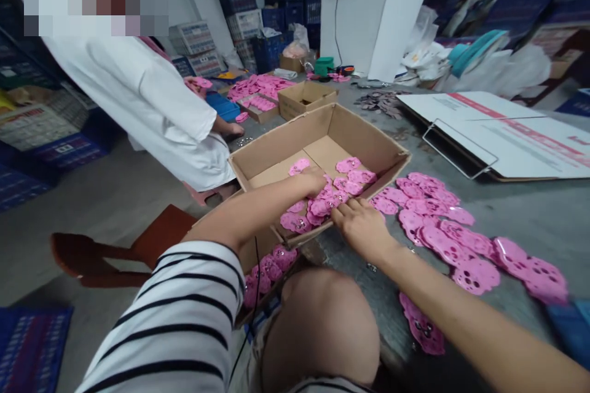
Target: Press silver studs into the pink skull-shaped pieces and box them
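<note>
A cardboard box [373,141] stands tilted on the work surface in front of me, with several flat pink scalloped pieces [348,164] inside. Some of the pieces carry small dark and shiny parts. My left hand [316,181] reaches into the box above the pink pile, its fingers mostly hidden. With fingers curled over the near rim, my right hand [362,224] grips the box. Loose pink pieces with dark holes [474,273] lie spread to the right of it. Below my left arm, a second box holds more pink pieces [270,270].
A co-worker in a white top [152,86] is at the left. Farther back are a small carton [308,98], a blue tray [224,107] and a pink heap [260,86]. A white printed board [507,129] lies right; a brown stool [161,236] stands left.
</note>
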A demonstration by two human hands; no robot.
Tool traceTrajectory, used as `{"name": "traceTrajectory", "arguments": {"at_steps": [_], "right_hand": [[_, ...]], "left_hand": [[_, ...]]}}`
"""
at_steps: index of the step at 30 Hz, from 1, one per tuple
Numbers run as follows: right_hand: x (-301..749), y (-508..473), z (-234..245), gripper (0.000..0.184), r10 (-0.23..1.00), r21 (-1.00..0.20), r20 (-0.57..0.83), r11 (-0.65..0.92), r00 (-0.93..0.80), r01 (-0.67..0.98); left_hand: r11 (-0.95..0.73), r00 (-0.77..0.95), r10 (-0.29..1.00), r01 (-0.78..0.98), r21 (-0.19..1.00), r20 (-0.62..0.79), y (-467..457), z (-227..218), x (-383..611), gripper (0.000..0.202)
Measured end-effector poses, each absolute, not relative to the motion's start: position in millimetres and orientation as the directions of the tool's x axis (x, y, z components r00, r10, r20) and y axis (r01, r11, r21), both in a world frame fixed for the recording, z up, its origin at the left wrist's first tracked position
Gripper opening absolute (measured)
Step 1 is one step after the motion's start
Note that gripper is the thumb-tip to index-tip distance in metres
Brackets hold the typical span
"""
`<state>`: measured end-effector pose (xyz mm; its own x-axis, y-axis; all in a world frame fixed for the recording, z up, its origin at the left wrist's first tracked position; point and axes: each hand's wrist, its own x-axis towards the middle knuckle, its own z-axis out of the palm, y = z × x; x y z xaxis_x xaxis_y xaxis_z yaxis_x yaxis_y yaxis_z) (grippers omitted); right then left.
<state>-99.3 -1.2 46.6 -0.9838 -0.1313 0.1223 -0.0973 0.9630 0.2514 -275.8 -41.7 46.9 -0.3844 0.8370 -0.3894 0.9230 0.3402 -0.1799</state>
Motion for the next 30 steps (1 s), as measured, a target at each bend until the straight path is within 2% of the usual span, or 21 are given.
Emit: {"name": "traceTrajectory", "arguments": {"at_steps": [5, 13, 18, 22, 25, 28, 30], "right_hand": [[-94, -9, 51, 0.020, -0.070, 0.193, 0.074, 0.980, -0.995, -0.055], [-97, -14, 55, 0.020, -0.005, 0.126, 0.053, 0.992, -0.999, 0.002], [-99, -14, 56, 0.020, -0.039, 0.124, 0.072, 0.992, -0.997, -0.030], [-96, -9, 54, 0.021, -0.052, 0.118, 0.089, 0.992, -0.995, -0.041], [-94, -6, 51, 0.023, -0.051, 0.125, 0.095, 0.991, -0.994, -0.039], [-96, -5, 53, 0.023, -0.052, 0.130, 0.078, 0.991, -0.996, -0.042], [-100, -5, 60, 0.023, -0.052, 0.130, 0.056, 0.991, -0.997, -0.045]], "left_hand": [[0.328, -0.367, 0.860, 0.930, -0.167, -0.354, -51, 38, -273, 0.040], [0.417, -0.416, 0.832, 0.905, -0.080, -0.367, -47, 43, -286, 0.043], [0.534, -0.472, 0.799, 0.842, 0.077, -0.373, -51, 69, -306, 0.030], [0.645, -0.548, 0.749, 0.733, 0.219, -0.371, -66, 79, -315, 0.031], [0.698, -0.602, 0.715, 0.638, 0.325, -0.355, -80, 81, -315, 0.023], [0.696, -0.646, 0.708, 0.573, 0.433, -0.284, -94, 93, -315, 0.018], [0.644, -0.670, 0.717, 0.529, 0.553, -0.194, -106, 110, -317, 0.015]]}}
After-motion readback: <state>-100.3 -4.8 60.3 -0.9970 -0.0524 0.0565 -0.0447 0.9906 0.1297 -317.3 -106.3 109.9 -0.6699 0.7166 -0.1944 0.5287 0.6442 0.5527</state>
